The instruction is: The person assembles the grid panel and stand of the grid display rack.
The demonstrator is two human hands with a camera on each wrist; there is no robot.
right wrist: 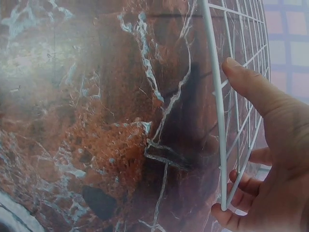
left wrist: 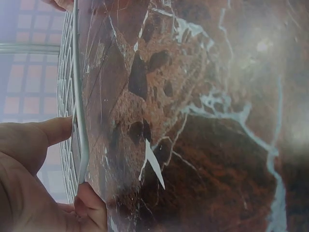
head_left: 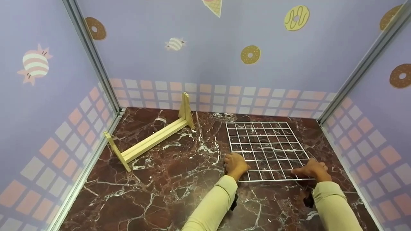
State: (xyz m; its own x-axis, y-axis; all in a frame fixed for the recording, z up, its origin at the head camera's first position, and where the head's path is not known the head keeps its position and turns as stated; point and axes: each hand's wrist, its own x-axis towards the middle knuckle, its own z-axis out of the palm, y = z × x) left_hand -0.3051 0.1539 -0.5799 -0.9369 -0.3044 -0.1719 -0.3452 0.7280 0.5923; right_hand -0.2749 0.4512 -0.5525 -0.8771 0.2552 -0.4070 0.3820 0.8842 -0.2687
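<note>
Right of centre in frame, white wire grid (head_left: 263, 151) sits between my hands. Left hand (head_left: 236, 165) and right hand (head_left: 310, 169) grip opposite sides near closest corners, probably for balance. Wooden stand (head_left: 154, 140) rests apart, left of centre, seemingly leaving elbow room.

- Between the left hand (head_left: 236, 165) and right hand (head_left: 311, 169): wire grid (head_left: 263, 143), apparently metal with smooth white coating.
- Beneath the hands: tabletop (head_left: 128, 199), glossy, marble-look, reflecting light.
- Left of the left hand: stand (head_left: 153, 140), pale wood, smooth and matt.
- Behind the hands: sleeves (head_left: 212, 205), matt cloth.
- Beyond the hands: wall (head_left: 218, 70), smooth, matt; rail (head_left: 92, 53), grey, metal-looking.
</note>
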